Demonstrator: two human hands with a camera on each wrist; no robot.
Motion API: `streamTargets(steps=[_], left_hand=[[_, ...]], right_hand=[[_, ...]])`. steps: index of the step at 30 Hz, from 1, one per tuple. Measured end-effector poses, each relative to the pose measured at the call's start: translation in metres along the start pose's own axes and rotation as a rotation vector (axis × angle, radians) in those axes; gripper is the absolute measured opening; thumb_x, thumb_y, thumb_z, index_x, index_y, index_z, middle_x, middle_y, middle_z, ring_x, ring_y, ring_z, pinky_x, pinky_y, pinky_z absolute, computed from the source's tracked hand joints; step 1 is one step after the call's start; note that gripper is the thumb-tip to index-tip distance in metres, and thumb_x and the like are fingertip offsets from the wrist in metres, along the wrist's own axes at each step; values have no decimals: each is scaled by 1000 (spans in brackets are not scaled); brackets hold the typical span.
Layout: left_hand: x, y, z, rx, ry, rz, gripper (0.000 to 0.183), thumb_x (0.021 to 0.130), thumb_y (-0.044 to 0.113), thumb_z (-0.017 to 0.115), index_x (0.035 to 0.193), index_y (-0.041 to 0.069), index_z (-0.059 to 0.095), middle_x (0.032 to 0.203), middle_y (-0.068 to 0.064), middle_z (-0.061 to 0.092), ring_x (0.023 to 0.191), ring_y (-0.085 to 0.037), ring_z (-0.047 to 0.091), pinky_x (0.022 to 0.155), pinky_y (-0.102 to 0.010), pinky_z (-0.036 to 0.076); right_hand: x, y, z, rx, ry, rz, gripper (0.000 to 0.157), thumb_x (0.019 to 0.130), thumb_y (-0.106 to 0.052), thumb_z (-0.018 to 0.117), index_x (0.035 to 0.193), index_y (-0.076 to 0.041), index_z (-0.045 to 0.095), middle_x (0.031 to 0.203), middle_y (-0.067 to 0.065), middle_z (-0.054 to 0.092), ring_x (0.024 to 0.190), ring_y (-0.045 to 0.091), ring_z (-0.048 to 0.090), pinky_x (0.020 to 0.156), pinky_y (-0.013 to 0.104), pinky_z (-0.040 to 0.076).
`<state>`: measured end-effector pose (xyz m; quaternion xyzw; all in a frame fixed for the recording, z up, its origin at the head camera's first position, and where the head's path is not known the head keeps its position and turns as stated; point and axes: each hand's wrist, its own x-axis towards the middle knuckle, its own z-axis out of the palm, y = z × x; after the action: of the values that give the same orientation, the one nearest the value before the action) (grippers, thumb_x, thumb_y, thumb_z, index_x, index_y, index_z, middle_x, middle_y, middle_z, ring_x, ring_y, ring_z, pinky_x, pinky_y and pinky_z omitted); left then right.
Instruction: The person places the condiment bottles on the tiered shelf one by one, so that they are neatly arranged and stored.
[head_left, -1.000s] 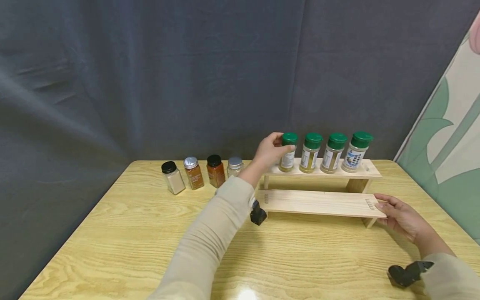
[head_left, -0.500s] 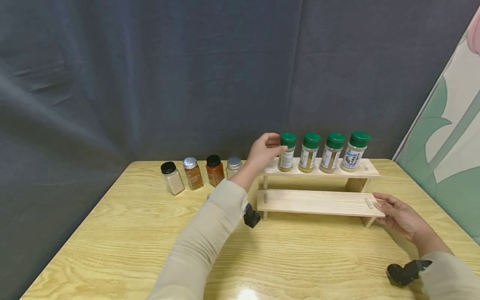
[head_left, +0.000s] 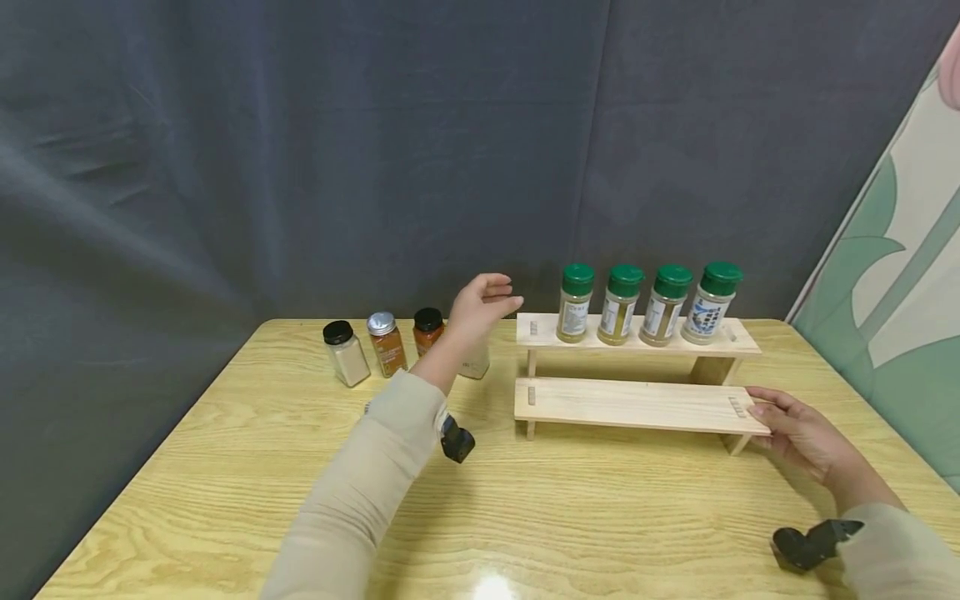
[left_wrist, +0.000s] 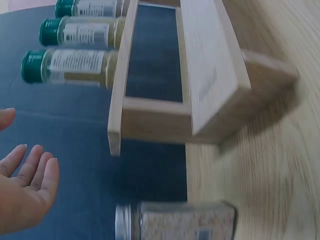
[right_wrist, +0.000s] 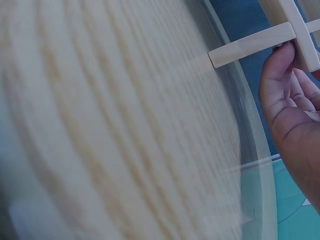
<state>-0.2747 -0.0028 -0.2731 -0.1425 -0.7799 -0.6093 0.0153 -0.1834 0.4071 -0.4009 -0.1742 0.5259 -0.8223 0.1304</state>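
Note:
A two-tier wooden rack [head_left: 645, 406] stands on the table, with several green-capped spice jars [head_left: 574, 304] upright in a row on its upper shelf. My left hand [head_left: 480, 312] is in the air left of the rack, fingers apart from the jars and holding nothing. Below it, a silver-capped jar [left_wrist: 187, 222] of pale grains stands on the table, partly hidden by my left arm in the head view. My right hand [head_left: 798, 433] grips the right end of the lower shelf, thumb on top; the right wrist view shows this hand [right_wrist: 295, 100] close at the shelf's end.
Left of the rack, more jars stand on the table: a black-capped one with pale powder [head_left: 348, 358], a silver-capped orange one [head_left: 388, 346] and a black-capped red one [head_left: 428, 329]. A dark curtain [head_left: 375, 167] hangs behind the table [head_left: 600, 517].
My left hand has let go of the leftmost green-capped jar and moved left, toward the jars on the table. My right hand has stayed on the lower shelf.

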Motion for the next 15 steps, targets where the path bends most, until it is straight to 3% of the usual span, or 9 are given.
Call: streamTargets(steps=[15], left_hand=[[-15,-29,-51,8,75,-22,39,82,14,60,117,5,47,114,-11,50,104,-22,47,87,-33,38]], right_hand=[[1,0,1,50,-57,-2,38,92,6,26,113,-12,53,101,5,54,90,18,56,75,30,46]])
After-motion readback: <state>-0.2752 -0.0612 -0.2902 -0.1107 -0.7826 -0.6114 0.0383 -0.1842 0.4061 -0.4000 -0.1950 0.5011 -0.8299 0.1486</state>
